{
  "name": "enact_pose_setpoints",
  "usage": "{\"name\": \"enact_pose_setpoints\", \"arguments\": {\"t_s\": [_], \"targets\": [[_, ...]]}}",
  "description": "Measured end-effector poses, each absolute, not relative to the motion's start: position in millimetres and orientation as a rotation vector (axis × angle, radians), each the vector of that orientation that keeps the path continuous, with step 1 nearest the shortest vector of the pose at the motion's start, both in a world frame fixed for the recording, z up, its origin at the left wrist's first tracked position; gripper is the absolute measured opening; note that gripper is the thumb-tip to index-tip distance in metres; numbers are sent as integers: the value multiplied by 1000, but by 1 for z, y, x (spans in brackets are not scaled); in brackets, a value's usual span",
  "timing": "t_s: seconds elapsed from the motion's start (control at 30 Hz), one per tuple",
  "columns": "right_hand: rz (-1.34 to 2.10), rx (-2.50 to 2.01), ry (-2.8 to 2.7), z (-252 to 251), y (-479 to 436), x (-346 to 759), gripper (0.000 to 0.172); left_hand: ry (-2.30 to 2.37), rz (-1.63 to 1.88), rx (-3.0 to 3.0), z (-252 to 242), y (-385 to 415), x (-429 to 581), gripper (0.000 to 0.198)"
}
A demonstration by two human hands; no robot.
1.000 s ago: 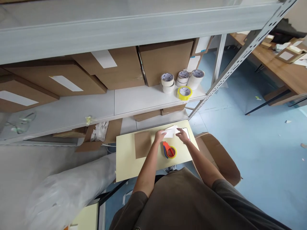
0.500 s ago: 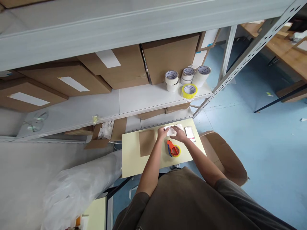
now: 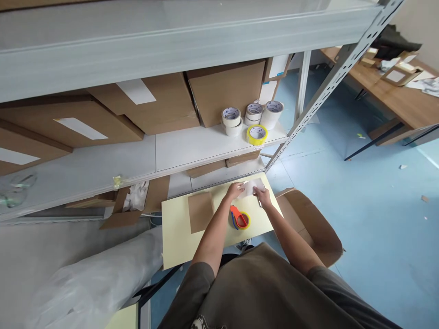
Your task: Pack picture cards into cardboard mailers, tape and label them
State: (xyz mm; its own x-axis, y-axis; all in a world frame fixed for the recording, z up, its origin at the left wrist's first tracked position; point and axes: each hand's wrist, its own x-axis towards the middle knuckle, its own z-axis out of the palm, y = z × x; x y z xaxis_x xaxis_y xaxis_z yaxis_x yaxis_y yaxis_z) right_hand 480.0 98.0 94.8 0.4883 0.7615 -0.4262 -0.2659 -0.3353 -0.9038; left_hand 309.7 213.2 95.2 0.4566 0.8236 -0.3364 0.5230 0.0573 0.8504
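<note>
A thin white sheet [image 3: 247,188], perhaps paper or film, is stretched between my two hands above the pale yellow table [image 3: 178,228]. My left hand [image 3: 236,190] pinches its left side, and my right hand [image 3: 262,195] grips the right side. Beneath my right hand a phone [image 3: 259,202] shows only its dark edge. Closer to my body, a red tape dispenser [image 3: 236,213] lies with a yellow roll of tape [image 3: 247,221] on it. A flat brown piece of cardboard [image 3: 200,214] rests left of my left forearm.
Rolls of white tape [image 3: 233,124] and a yellow roll [image 3: 257,135] stand on the grey shelf [image 3: 192,141], before large cardboard boxes [image 3: 226,91]. An open carton [image 3: 305,219] is on the floor at right. Bulky plastic wrap [image 3: 103,269] fills the lower left.
My hands have moved apart, spreading the white sheet wider. My right hand now covers most of the phone. The whole view has shifted rightward.
</note>
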Motion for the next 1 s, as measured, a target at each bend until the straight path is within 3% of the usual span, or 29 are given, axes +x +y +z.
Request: {"name": "enact_pose_setpoints", "arguments": {"t_s": [0.1,0.5,0.77,1.0], "targets": [[1115,-1603,-321,88,95,495,58,1143,221,1624,90,222,312,21],[1104,-1594,-76,69,93,494,49,1080,216,1672,75,229,305,37],[1202,-1528,-193,75,90,484,45,970,190,1564,83,232,292,41],[1206,-1530,-204,80,90,483,48,827,197,1383,99,230,288,59]]}}
